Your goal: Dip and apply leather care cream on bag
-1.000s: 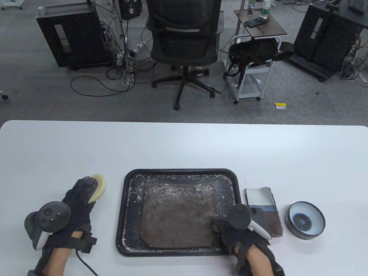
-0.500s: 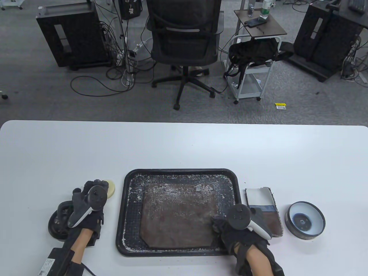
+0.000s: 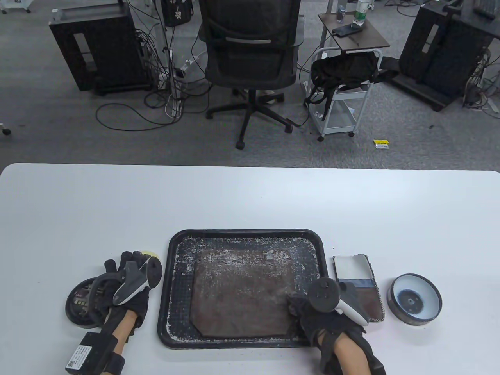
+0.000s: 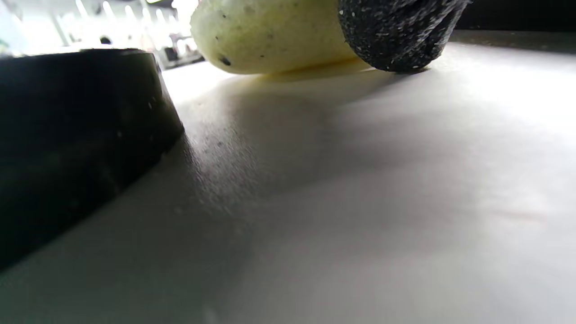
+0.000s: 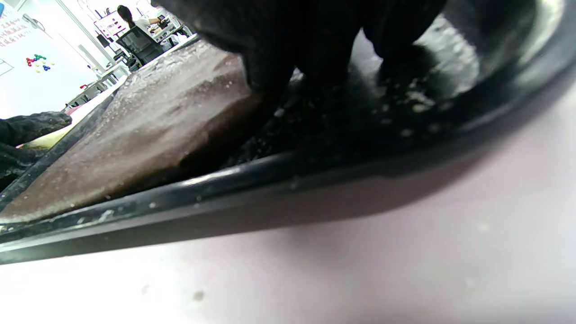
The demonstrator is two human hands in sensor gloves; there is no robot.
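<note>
One tray, one brown bag inside it, one sponge, two round tins. Left hand grips sponge, now lowered onto table; right hand presses bag's corner, unmoved.

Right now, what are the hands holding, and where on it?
Left hand holds the yellow sponge at one end, a fingertip curled over it. Right hand rests on the brown leather piece, near corner; grip unclear.
</note>
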